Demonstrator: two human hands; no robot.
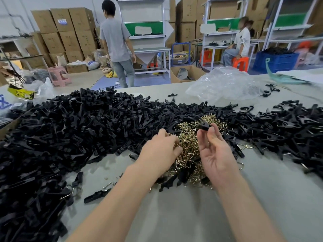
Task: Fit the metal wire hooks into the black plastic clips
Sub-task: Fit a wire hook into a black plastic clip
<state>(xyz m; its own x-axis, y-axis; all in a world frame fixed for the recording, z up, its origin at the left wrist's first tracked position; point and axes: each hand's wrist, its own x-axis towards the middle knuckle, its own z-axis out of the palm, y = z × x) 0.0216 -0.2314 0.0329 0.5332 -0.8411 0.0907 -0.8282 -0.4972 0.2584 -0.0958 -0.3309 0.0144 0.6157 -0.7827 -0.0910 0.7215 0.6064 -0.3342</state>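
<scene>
Right hand point(215, 151) is up over mid-bench, thumb and fingertips pinching a clip point(202, 125) above the hooks point(188, 144). Left hand point(160, 147) digs into that brass heap, fingers curled and tips buried; whether they grip one, I cannot tell. Loose clips point(87, 123) ring the heap. Past the bench's point(174, 206) far edge, an open box point(192, 71) holds something grey, and a blue crate point(277, 62) is piled with black parts.

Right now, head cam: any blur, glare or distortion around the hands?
Head view: right hand and its clip sharp; left hand slightly soft over the hooks; clear bag glares; clip pile reads as one dark mass; wide-angle tilts the far shelving; light even, shadows faint.
</scene>
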